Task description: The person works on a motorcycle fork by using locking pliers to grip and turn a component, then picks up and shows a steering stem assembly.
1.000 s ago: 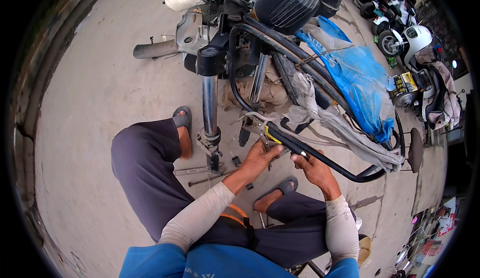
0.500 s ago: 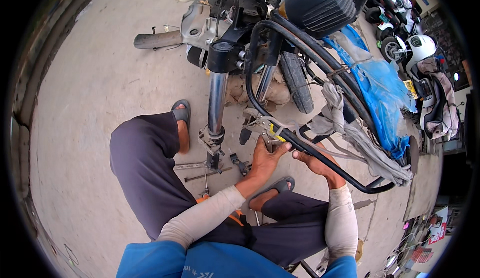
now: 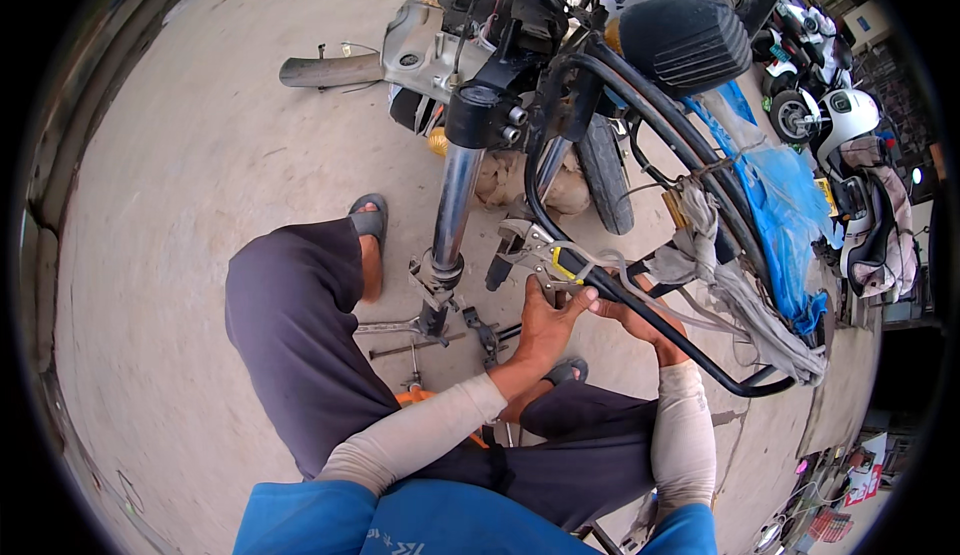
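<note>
Silver locking pliers [image 3: 545,242] with a yellow strip along the handle have their jaws at the lower end of the right fork leg [image 3: 503,260]. My left hand [image 3: 550,323] is closed around the handle from below, thumb pointing right. Beside it my right hand [image 3: 648,325] is closed at the handle's rear end, its thumb close to the left one; a black tube frame [image 3: 655,323] hides part of its fingers. The left fork leg [image 3: 460,200], a chrome tube, hangs free of a wheel, with an open-ended wrench [image 3: 392,326] at its foot.
A motorcycle tyre [image 3: 603,175] stands behind the forks. Blue plastic sheeting [image 3: 785,195] and grey rags [image 3: 712,255] are tied to the tube frame. A dark bracket [image 3: 482,335], a rod and an orange-handled tool [image 3: 413,395] lie on the concrete. Scooters [image 3: 850,115] are parked at the right.
The motorcycle front has shifted slightly right and down in view. My hands have moved a little right and closer together, still at the pliers' handle.
</note>
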The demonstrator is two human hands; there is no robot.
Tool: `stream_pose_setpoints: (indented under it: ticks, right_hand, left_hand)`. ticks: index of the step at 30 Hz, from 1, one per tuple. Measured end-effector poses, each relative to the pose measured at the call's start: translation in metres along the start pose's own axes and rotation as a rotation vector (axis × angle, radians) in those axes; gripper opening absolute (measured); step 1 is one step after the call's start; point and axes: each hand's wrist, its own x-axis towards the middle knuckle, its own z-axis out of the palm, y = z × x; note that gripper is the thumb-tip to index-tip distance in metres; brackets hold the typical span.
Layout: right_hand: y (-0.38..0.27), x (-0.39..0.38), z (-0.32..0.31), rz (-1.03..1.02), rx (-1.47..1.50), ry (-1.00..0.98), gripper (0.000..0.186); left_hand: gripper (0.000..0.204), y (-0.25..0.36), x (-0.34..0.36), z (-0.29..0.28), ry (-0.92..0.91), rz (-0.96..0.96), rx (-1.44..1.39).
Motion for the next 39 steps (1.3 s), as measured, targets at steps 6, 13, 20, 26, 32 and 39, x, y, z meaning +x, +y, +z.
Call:
stream_pose_setpoints:
  ticks: [6, 13, 20, 26, 32, 39]
  right_hand:
    - [0.061, 0.008, 0.01, -0.052, -0.093, 0.093, 0.041]
    - [0.019, 0.011, 0.025, -0.077, -0.011, -0.001, 0.034]
    - [-0.009, 0.002, -0.005, 0.021, -0.078, -0.053, 0.018]
    - [-0.003, -0.001, 0.009, -0.001, 0.016, -0.022, 0.02]
    - [-0.015, -0.004, 0.011, -0.028, 0.1, -0.087, 0.03]
    - [-0.001, 0.027, -0.012, -0.017, 0.068, -0.302, 0.046]
  left_hand:
    - [0.076, 0.006, 0.0, 0.002, 0.01, -0.056, 0.038]
    - [0.074, 0.008, 0.022, -0.007, 0.0, -0.174, 0.043]
    - [0.079, 0.045, -0.003, -0.002, -0.026, -0.105, -0.077]
    - [0.075, 0.042, -0.003, -0.008, -0.04, -0.176, -0.103]
    - [0.07, 0.027, 0.008, -0.002, 0.001, -0.133, -0.218]
    - [0.064, 0.01, 0.022, 0.015, 0.096, -0.003, -0.235]
